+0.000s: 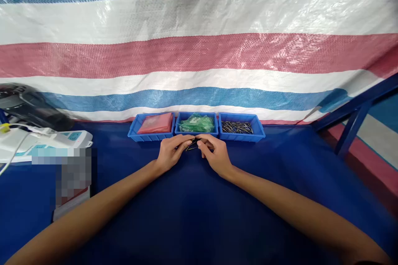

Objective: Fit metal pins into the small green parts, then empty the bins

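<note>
My left hand point(170, 151) and my right hand point(217, 154) meet just in front of the middle blue bin point(196, 133). Between their fingertips is a small bunch of dark, thin screws point(192, 145), with both hands closed on it in a pinch. Fingers hide part of the bunch, and the single pieces are too small to make out. Green plastic bags point(197, 123) fill the middle bin. Loose screws point(238, 127) of a similar look lie in the right blue bin point(245, 137). To the left, a blue bin point(149, 137) holds flat pink plastic bags point(156, 123).
A white power strip point(77, 140) with cables lies at the left, near a dark transparent bottle point(37, 105). A box-like stack point(73, 201), partly blurred, is beside my left forearm. A striped tarp point(199, 54) hangs behind the blue table point(199, 215). Blue metal bars point(351, 109) stand at right.
</note>
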Demonstrator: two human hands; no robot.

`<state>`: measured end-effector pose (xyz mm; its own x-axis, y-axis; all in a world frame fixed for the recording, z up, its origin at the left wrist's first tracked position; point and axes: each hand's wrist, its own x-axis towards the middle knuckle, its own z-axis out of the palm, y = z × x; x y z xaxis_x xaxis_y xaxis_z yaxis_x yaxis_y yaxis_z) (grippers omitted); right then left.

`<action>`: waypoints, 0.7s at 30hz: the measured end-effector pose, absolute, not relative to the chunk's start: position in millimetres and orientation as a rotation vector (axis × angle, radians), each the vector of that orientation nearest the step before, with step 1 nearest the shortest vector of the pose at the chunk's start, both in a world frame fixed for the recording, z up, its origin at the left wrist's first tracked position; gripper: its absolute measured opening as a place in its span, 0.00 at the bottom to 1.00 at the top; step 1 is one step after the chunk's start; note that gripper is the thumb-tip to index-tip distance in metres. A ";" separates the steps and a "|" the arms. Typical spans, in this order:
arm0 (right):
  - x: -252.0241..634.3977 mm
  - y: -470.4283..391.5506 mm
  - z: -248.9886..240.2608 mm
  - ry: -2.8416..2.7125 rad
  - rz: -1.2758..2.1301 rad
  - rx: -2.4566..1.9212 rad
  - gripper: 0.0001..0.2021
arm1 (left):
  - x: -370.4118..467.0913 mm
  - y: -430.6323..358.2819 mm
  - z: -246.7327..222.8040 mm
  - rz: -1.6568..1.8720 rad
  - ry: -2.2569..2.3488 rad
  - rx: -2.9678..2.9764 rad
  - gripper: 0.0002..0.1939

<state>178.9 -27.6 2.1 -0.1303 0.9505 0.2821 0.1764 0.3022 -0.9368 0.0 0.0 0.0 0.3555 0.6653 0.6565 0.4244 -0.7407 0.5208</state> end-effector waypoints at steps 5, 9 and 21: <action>178.0 -26.9 -0.7 -1.601 0.917 -1.036 0.11 | 0.5 0.2 -4.1 1.371 0.982 2.307 0.08; 177.3 -27.0 1.8 -1.664 0.893 -1.053 0.10 | 0.6 0.8 -6.0 1.335 0.934 2.331 0.08; 178.3 -31.4 8.1 -1.739 0.886 -1.030 0.14 | 1.0 -1.0 -2.6 1.361 1.084 2.330 0.08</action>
